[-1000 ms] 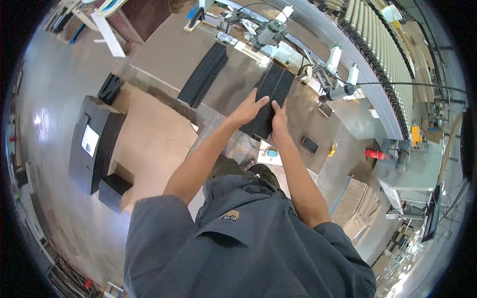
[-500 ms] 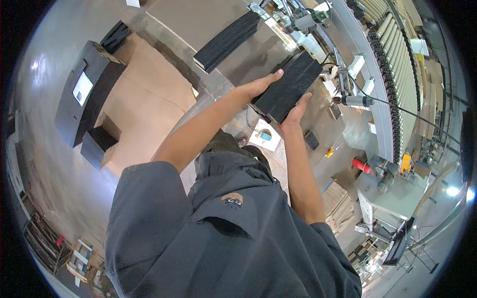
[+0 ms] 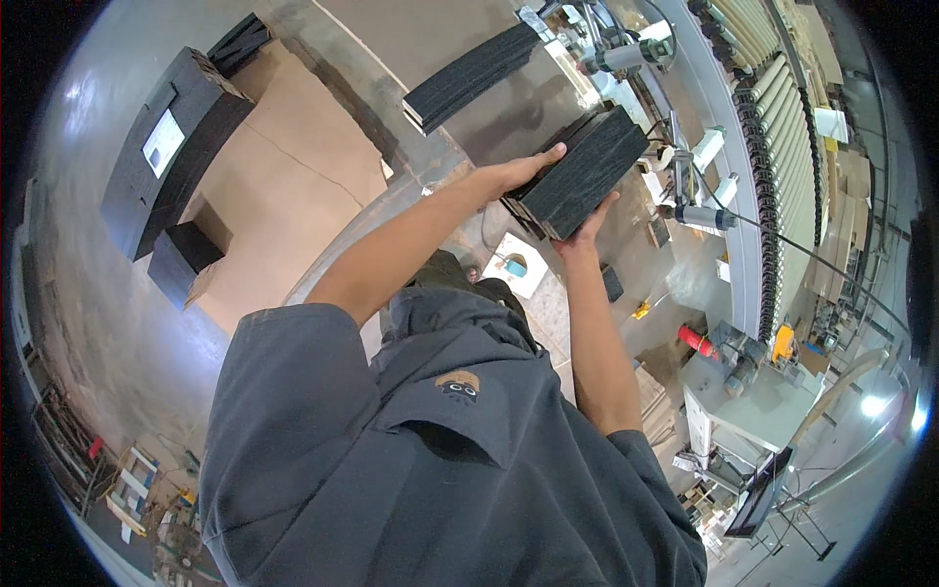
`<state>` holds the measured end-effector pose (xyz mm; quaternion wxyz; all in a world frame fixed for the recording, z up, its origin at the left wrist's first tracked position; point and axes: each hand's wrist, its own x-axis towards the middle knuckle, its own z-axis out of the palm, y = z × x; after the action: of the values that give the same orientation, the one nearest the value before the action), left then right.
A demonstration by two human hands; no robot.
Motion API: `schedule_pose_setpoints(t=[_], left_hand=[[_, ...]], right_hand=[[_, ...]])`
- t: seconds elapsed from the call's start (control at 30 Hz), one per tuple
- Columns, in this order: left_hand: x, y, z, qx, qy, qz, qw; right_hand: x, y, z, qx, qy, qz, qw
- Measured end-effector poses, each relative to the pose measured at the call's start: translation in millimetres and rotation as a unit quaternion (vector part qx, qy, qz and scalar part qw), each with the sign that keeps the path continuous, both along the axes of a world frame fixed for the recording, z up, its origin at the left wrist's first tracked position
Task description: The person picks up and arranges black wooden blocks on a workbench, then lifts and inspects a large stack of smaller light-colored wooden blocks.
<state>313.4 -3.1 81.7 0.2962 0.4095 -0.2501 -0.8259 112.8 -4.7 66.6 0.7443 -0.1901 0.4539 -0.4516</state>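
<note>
Between my two hands is a thick stack of black wood-grained boards (image 3: 590, 171), held in front of me at a slant. My left hand (image 3: 523, 171) grips its near left side, the thumb lying along the upper edge. The right hand (image 3: 587, 231) holds the lower right side, its fingers partly hidden beneath. Light brown edges show at the stack's near end. Beyond it, a second stack of black strips (image 3: 471, 76) lies on a grey-brown surface.
On the left, a brown cardboard sheet (image 3: 293, 166) bears a tall dark stack (image 3: 176, 157) with a white label and a smaller black block (image 3: 186, 259). A machine with rollers (image 3: 778, 147) and pneumatic cylinders (image 3: 704, 216) stands at right. A red cylinder (image 3: 696, 340) is nearer.
The held stack has tilted a little, showing more of its near end and broad face. My view has shifted slightly, and both hands keep their grip.
</note>
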Motion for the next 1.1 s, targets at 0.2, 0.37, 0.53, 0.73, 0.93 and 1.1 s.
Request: schedule_pose_setpoints(t=[0.2,0.37,0.53,0.73,0.93,1.1], left_hand=[[-9,3,-20,-0.034,-0.002,0.008,0.999],[-16,37,-24,-0.01,-0.015,0.02,1.0],[-21,79,-16,0.021,-0.074,0.054,0.996],[2,74,-43,0.022,-0.032,0.029,0.999],[0,70,-29,-0.021,-0.015,0.017,1.0],[-6,63,-41,0.021,-0.027,0.036,0.999]], right_hand=[[12,12,15,0.021,-0.021,0.006,1.0],[8,33,13,0.017,-0.049,-0.013,0.999],[1,68,7,0.023,-0.02,-0.029,0.999],[-5,68,26,0.057,-0.031,0.023,0.998],[-1,75,35,0.019,0.043,0.072,0.996],[12,69,40,0.007,-0.028,0.061,0.998]])
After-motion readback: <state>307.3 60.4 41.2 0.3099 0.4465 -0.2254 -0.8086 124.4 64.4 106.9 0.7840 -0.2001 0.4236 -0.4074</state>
